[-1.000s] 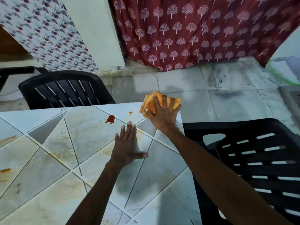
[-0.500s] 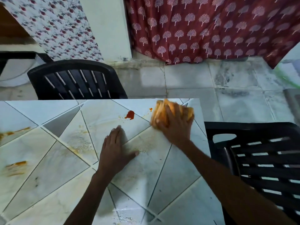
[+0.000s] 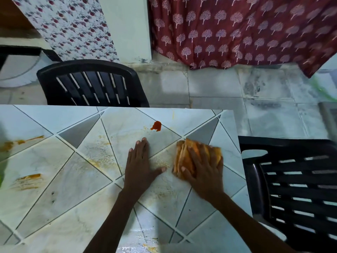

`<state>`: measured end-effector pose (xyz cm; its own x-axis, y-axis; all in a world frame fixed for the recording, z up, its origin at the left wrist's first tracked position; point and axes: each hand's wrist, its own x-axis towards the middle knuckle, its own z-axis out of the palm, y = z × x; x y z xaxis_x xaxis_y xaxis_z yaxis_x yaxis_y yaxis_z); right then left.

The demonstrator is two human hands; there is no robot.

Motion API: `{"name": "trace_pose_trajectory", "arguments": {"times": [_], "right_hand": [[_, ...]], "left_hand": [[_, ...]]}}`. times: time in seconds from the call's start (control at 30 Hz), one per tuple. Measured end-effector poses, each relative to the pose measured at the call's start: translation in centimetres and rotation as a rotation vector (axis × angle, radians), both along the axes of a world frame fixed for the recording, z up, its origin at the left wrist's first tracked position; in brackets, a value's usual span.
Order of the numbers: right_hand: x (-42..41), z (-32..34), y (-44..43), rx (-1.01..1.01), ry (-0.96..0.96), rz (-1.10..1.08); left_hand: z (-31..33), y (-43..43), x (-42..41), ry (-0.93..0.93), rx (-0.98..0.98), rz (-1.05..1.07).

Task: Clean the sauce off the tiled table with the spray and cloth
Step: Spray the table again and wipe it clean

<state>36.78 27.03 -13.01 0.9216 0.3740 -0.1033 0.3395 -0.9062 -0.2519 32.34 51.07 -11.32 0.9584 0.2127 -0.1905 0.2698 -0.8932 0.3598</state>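
At centre right of the frame, the right hand (image 3: 204, 172) lies spread on a crumpled, sauce-stained orange cloth (image 3: 184, 157), pressing it flat onto the pale tiled table (image 3: 76, 181) near its right edge. Just left of it, the left hand (image 3: 139, 167) rests flat and empty, fingers straight. A red sauce blob (image 3: 156, 126) sits above the left hand; orange smears (image 3: 29, 180) mark the frame's left. Black slatted plastic chairs (image 3: 91, 84) stand beyond.
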Motion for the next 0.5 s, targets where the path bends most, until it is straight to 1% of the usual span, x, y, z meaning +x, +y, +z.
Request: {"name": "trace_pose_trajectory", "arguments": {"times": [0.07, 0.17, 0.27, 0.37, 0.43, 0.5], "right_hand": [[3.9, -0.2, 1.9, -0.007, -0.017, -0.08], [11.4, -0.3, 7.2, -0.003, -0.021, -0.208], [15.5, -0.2, 11.2, -0.04, 0.021, -0.224], [14.0, -0.3, 10.5, -0.061, -0.057, -0.172], [9.6, -0.3, 8.3, -0.036, -0.13, -0.085], [4.0, -0.3, 5.5, -0.025, -0.112, -0.007]], "left_hand": [[0.0, 0.1, 0.1, 0.0, 0.011, -0.003], [-0.1, 0.1, 0.1, -0.006, -0.005, 0.008], [-0.2, 0.2, 0.0, -0.019, -0.04, 0.015], [0.0, 0.1, 0.0, -0.019, -0.052, 0.014], [0.0, 0.1, 0.0, 0.002, -0.058, 0.01], [-0.2, 0.4, 0.1, 0.002, -0.063, -0.013]]}}
